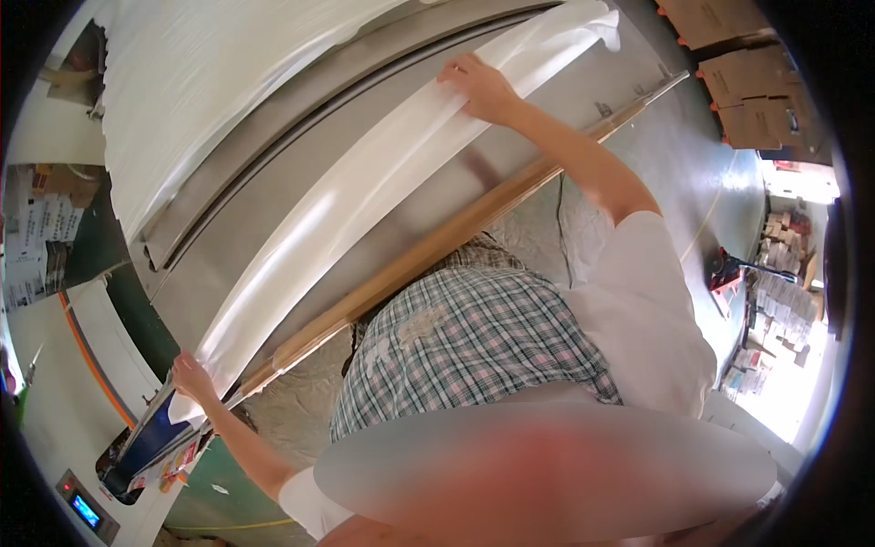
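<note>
A long strip of thin white sheet, folded lengthwise with a slight sheen, lies slantwise over a grey metal table surface. My left hand is closed on the strip's near-left end, where a loose corner hangs past the fingers. Farther up and to the right, my right hand grips the strip near its far edge with curled fingers. Beyond my right hand the strip runs on to a crumpled end at the upper right. Whether it is film or cloth I cannot tell.
A wooden rail runs along the table's front edge, close to my checked apron. Behind a dark groove lies a broad white sheet. Cardboard boxes stand at the upper right. A small lit display sits at the lower left.
</note>
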Demonstrator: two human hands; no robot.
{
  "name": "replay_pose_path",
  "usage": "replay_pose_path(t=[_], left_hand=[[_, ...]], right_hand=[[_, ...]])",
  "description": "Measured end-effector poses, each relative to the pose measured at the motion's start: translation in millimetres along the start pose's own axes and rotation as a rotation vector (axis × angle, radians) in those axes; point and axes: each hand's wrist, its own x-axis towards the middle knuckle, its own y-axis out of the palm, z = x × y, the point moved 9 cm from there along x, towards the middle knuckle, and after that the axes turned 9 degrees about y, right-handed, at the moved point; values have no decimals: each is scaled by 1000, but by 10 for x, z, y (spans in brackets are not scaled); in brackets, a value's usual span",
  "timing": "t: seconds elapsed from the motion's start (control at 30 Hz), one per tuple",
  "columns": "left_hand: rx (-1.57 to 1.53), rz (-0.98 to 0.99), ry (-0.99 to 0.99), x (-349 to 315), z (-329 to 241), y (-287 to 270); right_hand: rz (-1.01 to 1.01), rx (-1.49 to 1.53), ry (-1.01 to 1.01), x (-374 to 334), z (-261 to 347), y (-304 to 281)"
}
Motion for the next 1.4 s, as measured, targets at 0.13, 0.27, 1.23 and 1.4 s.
replay_pose_path(t=[0.13, 0.27, 1.23, 1.4], left_hand=[[-231, -198, 20, -63, -835, -199], [-297, -64, -120, 69, -1872, -390], [-94, 6, -314, 1, -1714, -129], [-104, 30, -325, 39, -1744, -82]], right_hand=[[-472, -8, 134, -64, -868, -518], [-855, 289, 675, -748, -2232, -773], [-934, 778, 839, -433, -5055, -1510], [-757, 420, 906, -435, -5602, -1136]])
